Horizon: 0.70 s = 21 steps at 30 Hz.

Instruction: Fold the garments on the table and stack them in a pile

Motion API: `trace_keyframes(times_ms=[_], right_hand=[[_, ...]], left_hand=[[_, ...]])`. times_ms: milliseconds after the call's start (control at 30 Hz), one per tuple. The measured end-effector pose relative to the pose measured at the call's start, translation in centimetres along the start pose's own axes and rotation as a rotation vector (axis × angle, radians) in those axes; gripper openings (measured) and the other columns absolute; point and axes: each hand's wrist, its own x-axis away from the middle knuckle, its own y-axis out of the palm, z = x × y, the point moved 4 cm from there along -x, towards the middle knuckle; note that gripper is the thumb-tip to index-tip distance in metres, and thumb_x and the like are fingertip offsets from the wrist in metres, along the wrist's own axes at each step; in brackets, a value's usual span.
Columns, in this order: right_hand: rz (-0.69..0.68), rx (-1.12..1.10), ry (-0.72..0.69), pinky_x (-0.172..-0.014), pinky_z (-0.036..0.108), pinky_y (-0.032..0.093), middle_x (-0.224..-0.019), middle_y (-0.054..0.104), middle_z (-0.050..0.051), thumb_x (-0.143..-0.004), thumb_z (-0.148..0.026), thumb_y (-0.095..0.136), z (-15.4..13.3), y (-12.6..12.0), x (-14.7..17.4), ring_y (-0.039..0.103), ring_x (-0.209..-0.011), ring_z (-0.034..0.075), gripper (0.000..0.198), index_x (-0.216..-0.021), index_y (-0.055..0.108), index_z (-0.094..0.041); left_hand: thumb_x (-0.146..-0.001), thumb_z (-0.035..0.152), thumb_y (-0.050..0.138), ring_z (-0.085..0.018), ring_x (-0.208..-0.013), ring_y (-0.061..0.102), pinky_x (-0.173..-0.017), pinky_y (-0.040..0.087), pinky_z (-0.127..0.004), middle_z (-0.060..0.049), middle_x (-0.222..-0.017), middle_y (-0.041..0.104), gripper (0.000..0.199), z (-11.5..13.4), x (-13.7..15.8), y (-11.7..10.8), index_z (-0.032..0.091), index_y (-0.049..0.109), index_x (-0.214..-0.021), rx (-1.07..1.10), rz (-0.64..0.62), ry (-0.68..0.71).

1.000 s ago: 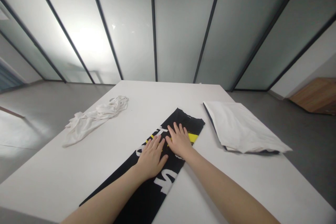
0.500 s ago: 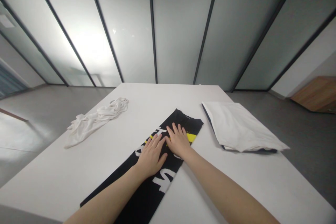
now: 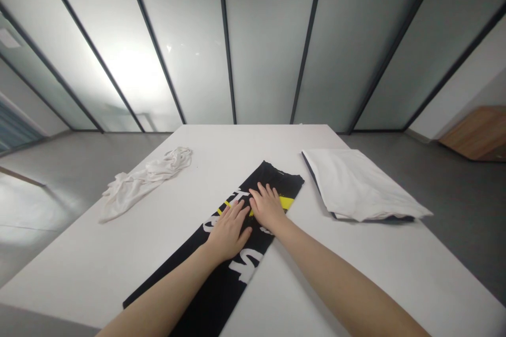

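Observation:
A black T-shirt [image 3: 215, 295] with white lettering and a yellow patch lies on the white table, folded into a long strip that slants from the near edge up to the right. Its collar end points away from me. My left hand [image 3: 230, 229] rests on the middle of the shirt, palm down with fingers spread. Just beyond it to the right, my right hand [image 3: 268, 208] lies flat on the cloth near the yellow patch. Neither hand grips the fabric. Both hands and my left forearm cover part of the print.
On the left of the table [image 3: 233, 142] lies a crumpled white garment [image 3: 148, 179]. A folded stack of white cloth [image 3: 359, 184] with a dark layer beneath sits at the right. Frosted glass panels [image 3: 261, 37] stand behind the table.
My hands stay flat on the shirt in nearly the same spots. The view has shifted slightly; the garments have not visibly moved on the table.

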Motion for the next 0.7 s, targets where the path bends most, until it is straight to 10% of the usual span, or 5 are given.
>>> trace_keyframes(times_ms=[433,700], right_hand=[[0.135,-0.062,-0.062,-0.123,0.052,0.026,-0.158,0.054,0.009,-0.109,-0.033,0.040,-0.3,-0.9,0.5,0.048,-0.143,0.031,0.041,-0.137,0.070,-0.028],[0.195,0.093,-0.043,-0.092,0.041,0.044,-0.119,0.063,0.014,-0.106,-0.039,0.050,-1.2,-2.8,1.4,0.057,-0.109,0.030,0.031,-0.122,0.071,-0.024]], left_hand=[[-0.102,0.039,0.054,-0.033,-0.159,0.033,-0.129,0.030,-0.058,-0.017,-0.166,0.044,0.058,-0.2,-0.1,0.0,0.017,0.047,-0.155,-0.003,-0.036,-0.016],[-0.101,0.038,0.056,-0.033,-0.158,0.033,-0.129,0.031,-0.057,-0.015,-0.167,0.043,0.060,-0.2,0.0,0.0,0.018,0.045,-0.157,0.011,-0.029,-0.011]])
